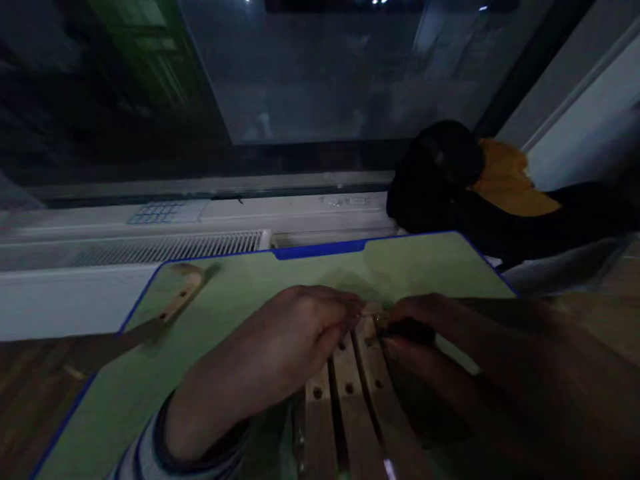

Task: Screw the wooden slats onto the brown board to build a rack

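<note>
Three pale wooden strips with dark round holes (pixel 350 387) lie side by side, running from the lower edge toward the middle of the view. My left hand (pixel 300 333) is closed over their far ends, fingertips pressed together and turned downward. From the right, my right hand (pixel 450 340) has thumb and forefinger closed in a pinch beside the tip of the rightmost strip. A thin pale strand or wire (pixel 375 314) seems to run between the two sets of fingertips. Dimness and blur hide what either hand grips.
Another holed wooden piece with a curved end (pixel 183 293) lies on the green, blue-edged tabletop (pixel 240 280) at the left. Behind the table are a white radiator (pixel 170 250) and a windowsill (pixel 300 207). Black and orange clothing (pixel 515 177) is heaped at the right.
</note>
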